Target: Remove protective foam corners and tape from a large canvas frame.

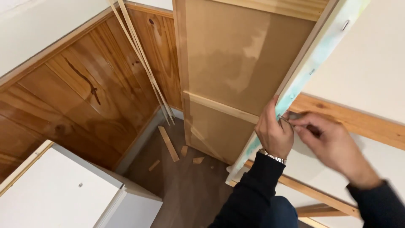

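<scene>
Your left hand (273, 131) is clasped around the side edge of a stretched canvas (236, 71), fingers curled over the paint-stained, pale green and white fabric wrap, steadying the frame where it stands on end with its brown back toward you. Your right hand (333, 145), blurred with motion, pinches a small metal tool or staple (285, 120) right against that same edge, touching the spot just beside your left fingertips; what exactly it grips is too small to tell. The canvas looks light but broad and awkward, stiff along its wooden stretcher bars and crossbar (219, 107), soft and easily dented across the cloth, so the bars and the wrapped edge seem the safest places to take hold. Another staple (345, 24) shows higher up the edge, well above your hands. Behind your right hand leans a second white canvas with a bare wooden frame (358, 120). Below and left of your hands, wood offcuts (168, 143) lie on the floor (185, 185), thin wooden strips (143, 59) lean in the panelled corner, and a white cabinet (63, 190) sits far left.
</scene>
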